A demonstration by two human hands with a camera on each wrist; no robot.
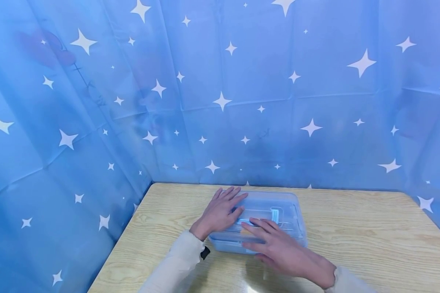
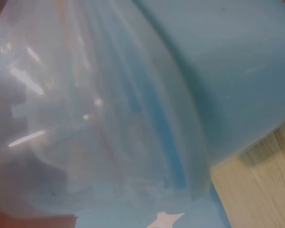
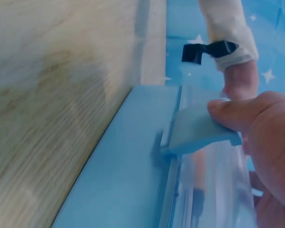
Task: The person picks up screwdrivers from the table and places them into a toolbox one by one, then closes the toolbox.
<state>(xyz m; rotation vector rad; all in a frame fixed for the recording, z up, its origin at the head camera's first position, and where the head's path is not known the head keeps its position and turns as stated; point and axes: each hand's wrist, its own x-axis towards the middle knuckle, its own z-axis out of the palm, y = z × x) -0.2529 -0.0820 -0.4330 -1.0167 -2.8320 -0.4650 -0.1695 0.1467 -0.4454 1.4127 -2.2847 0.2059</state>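
Observation:
A light blue plastic storage box with a clear lid sits on the table in the head view. My left hand rests on the left part of the lid, its fingers stretched toward the back. Over the front right of the lid is my right hand, fingers spread and nearly straight. The right wrist view shows its thumb touching the blue latch at the lid's front edge. Blurred contents show through the lid.
The wood-grain table extends to both sides of the box. Behind and to the left hangs a blue curtain with white stars. A black strap circles the left sleeve.

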